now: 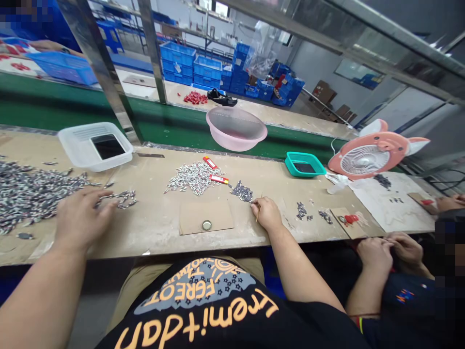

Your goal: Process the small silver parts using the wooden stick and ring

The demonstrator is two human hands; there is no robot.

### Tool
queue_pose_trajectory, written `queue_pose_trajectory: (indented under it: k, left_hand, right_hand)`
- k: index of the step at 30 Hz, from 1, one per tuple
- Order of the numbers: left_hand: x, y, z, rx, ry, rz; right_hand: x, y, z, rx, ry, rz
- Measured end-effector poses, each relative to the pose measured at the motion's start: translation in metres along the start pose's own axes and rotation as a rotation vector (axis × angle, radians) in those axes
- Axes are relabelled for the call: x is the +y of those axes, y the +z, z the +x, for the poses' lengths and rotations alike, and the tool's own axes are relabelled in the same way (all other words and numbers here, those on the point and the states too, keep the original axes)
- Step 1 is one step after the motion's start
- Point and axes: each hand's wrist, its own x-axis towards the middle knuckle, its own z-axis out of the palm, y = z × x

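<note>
Left hand (pixel 83 218): lying open, fingertips touching a clump of small striped parts (pixel 121 198)
Right hand (pixel 267 214): pinching a thin stick (pixel 258 213), near a dark pile (pixel 242 191)
Clump: sitting on the workbench (pixel 156 232)

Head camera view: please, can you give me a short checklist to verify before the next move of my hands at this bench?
1. Left hand touches the striped parts clump: ok.
2. Right hand holds the thin stick: ok.
3. Dark parts pile sits apart from the pale parts pile: ok.
4. Loose piece is on the large pile: not ok, it lies apart.
5. Co-worker's hands are away from the right hand: ok.
6. All parts face one way: cannot tell, too small.
</note>
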Motion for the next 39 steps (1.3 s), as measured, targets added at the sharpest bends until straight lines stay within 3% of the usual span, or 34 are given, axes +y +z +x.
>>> queue_pose_trajectory:
  k: [5,10,14,16,20,24,27,32,36,39]
  left_hand:
    - [0.053,0.004,-0.013,0.028,0.136,-0.341]
    - [0.113,-0.004,-0.033,-0.128,0.171,-0.778]
    - [0.155,-0.006,-0.051,-0.515,0.011,-1.170]
    - [0.172,-0.004,-0.059,-0.682,-0.105,-1.332]
    - [0.197,0.004,-0.068,-0.761,-0.346,-1.608]
    - [0.204,0.008,-0.074,-0.738,-0.490,-1.748]
    - [0.196,0.009,-0.078,-0.675,-0.535,-1.727]
    - [0.173,0.007,-0.082,-0.579,-0.656,-1.713]
    - [0.164,0.007,-0.083,-0.591,-0.764,-1.776]
    - [0.165,0.008,-0.083,-0.621,-0.757,-1.766]
  right_hand:
    - [0.000,0.000,0.010,-0.042,0.008,0.032]
    - [0.001,-0.004,0.013,-0.046,-0.002,0.080]
    - [-0.019,-0.008,0.005,-0.024,-0.038,0.132]
    - [-0.040,-0.009,-0.004,-0.021,-0.065,0.273]
    - [-0.094,-0.009,-0.027,-0.134,-0.041,0.808]
    - [-0.132,-0.007,-0.041,-0.308,-0.045,1.024]
    - [-0.136,-0.006,-0.040,-0.344,-0.099,1.020]
    - [-0.118,-0.002,-0.034,-0.229,-0.312,0.824]
    - [-0.112,0.007,-0.033,-0.161,-0.452,0.712]
    - [-0.115,0.013,-0.034,-0.160,-0.486,0.660]
